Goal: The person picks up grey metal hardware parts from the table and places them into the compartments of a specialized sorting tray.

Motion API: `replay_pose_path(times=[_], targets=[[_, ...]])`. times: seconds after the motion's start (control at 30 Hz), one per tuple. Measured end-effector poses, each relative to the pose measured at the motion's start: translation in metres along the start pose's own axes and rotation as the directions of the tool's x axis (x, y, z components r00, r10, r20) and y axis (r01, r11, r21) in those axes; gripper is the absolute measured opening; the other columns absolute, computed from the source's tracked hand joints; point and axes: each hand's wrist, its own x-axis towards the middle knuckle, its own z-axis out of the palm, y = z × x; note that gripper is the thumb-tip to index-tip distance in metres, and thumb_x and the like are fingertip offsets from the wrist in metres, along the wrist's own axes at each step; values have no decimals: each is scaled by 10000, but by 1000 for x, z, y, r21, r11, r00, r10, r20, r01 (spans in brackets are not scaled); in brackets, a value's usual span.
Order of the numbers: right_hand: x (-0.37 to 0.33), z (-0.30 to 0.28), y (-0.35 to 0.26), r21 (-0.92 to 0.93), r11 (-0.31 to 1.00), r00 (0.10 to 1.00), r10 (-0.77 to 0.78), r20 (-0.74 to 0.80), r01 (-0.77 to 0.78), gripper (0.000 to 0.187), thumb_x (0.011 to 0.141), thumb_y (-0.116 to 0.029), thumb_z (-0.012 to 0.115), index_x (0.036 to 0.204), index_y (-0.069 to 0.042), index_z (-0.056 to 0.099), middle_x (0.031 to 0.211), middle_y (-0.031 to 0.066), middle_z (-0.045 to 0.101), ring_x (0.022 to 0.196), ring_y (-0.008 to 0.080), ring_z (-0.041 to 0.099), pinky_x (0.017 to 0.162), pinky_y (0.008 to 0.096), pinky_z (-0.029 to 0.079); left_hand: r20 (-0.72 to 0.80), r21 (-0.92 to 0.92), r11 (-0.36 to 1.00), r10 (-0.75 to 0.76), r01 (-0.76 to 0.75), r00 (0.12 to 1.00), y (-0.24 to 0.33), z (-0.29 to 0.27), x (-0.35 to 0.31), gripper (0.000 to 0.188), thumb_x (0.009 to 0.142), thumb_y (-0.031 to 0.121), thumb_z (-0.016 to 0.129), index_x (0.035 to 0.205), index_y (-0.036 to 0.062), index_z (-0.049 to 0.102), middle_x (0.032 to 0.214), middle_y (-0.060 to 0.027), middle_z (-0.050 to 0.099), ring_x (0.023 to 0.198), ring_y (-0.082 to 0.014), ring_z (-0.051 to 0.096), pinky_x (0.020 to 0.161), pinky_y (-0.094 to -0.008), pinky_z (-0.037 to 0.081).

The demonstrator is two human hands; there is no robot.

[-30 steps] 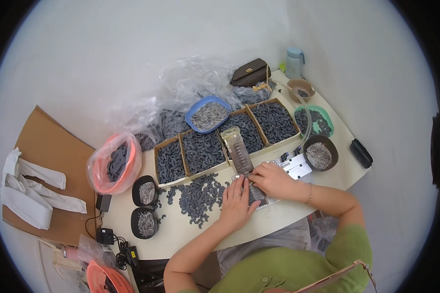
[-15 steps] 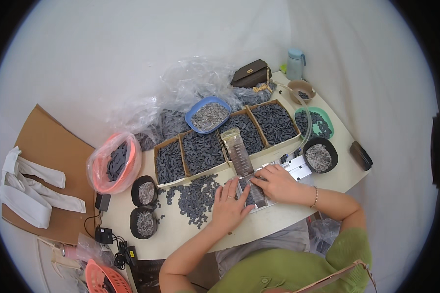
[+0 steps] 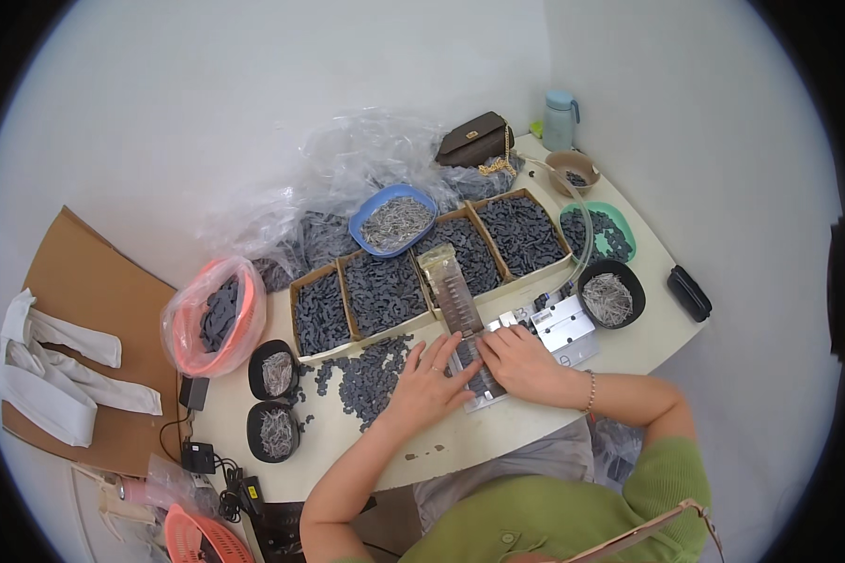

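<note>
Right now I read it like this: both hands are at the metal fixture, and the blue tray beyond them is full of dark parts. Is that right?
Not quite: the head view shows the blue tray holding thin silvery pins, not dark parts. The left hand and right hand are at the metal fixture.

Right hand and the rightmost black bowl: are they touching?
Apart. The head view shows silver metal plates lying between the right hand and the black bowl.
</note>
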Motion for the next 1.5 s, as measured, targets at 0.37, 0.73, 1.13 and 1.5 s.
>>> replay_pose_path(times=[0.37,0.73,1.13,1.5], targets=[[-25,-23,-18,6,1000,999,-30,34,30,409,763,-133,529,1093,100,590,1004,132,579,935,230,532,858,352,421,-123,-257,962,-124,90,985,26,5,-10,511,801,244,682,1237,22,536,1357,-205,401,1241,-369,402,1014,-485,306],[-16,-11,-17,56,997,999,49,-18,-48,319,764,-133,548,1023,40,614,944,103,573,907,231,532,810,346,421,-131,-172,978,-144,120,981,41,3,-12,523,803,234,680,1233,-18,522,1351,-217,401,1249,-373,397,1018,-500,307],[22,0,31,415,907,926,-99,365,-66,225,766,-212,698,897,-53,607,893,92,615,912,274,585,792,408,431,-108,-268,949,-203,169,973,40,12,-4,522,812,216,670,1249,-13,499,1353,-223,396,1260,-384,376,1034,-495,285],[40,-6,38,410,912,815,-260,518,31,249,797,-244,665,907,-25,622,901,111,645,917,289,618,765,417,479,-202,-329,917,-300,224,932,33,17,-14,479,787,167,679,1216,17,529,1323,-184,444,1222,-377,420,1002,-472,319]])
